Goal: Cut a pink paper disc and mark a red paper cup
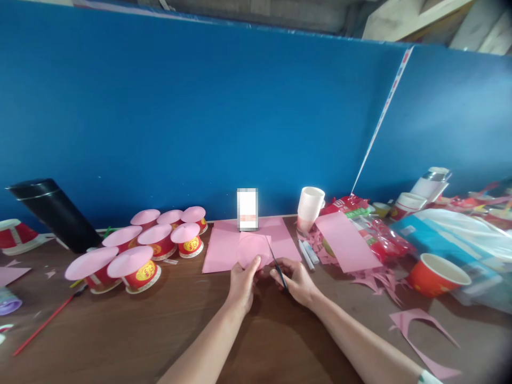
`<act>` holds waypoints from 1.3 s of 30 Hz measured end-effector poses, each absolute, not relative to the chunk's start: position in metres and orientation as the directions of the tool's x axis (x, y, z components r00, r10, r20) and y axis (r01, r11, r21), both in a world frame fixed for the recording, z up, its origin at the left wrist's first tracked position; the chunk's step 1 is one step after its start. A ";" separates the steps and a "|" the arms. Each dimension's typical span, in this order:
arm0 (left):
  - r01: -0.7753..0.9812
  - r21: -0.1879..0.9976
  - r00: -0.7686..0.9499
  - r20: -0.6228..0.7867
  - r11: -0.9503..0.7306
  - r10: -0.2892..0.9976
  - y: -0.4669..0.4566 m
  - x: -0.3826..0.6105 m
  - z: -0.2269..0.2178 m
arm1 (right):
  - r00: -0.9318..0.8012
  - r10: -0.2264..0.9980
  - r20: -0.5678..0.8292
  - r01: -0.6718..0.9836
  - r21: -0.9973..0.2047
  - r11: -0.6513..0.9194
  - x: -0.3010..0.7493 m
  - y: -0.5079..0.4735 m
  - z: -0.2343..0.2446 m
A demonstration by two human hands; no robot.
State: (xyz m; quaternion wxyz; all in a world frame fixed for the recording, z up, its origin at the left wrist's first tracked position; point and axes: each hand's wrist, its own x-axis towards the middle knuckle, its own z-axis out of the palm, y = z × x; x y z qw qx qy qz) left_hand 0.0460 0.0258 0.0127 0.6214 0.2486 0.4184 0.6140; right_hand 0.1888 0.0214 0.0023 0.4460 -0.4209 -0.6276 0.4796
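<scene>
Blue wall [256, 117] up top, brown surface [180, 341] below, and centre stage belongs to 2 bare hands! Left hand [245, 280] has its grip pinched on the pink paper [252, 248], thumb on top, the paper held up in front of the pink sheets [222, 248]. Right hand [294, 280] has its grip wrapped round the scissors [281, 273], blades pointing away, right by the paper's right edge. Are the blades apart or together? Cannot tell from here!

Danger spots, folks: a faint round outline seems to show on that paper, and a slip of the wrist could send a blade across it. A loose pinch might let the paper buckle or twist mid-snip. And those left fingertips look near the blades; crowd them closer and there's a nick risk.

Off to the left, 8 cups [146, 276] wear pink cones, tightly bunched, so a stray elbow could topple several. Over right, scraps [402, 319] lie near the orange cup [438, 278], where good pieces could get mixed in.
</scene>
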 end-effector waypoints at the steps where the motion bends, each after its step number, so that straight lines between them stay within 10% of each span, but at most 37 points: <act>1: -0.555 0.823 -0.105 -0.216 0.123 0.971 0.026 0.046 0.013 | -0.249 0.955 0.161 0.104 -0.976 0.192 0.189 0.021 0.003; 39: -0.544 0.831 -0.131 -0.220 0.115 0.967 0.026 0.046 0.012 | -0.261 0.954 0.148 0.101 -0.979 0.179 0.189 0.020 0.010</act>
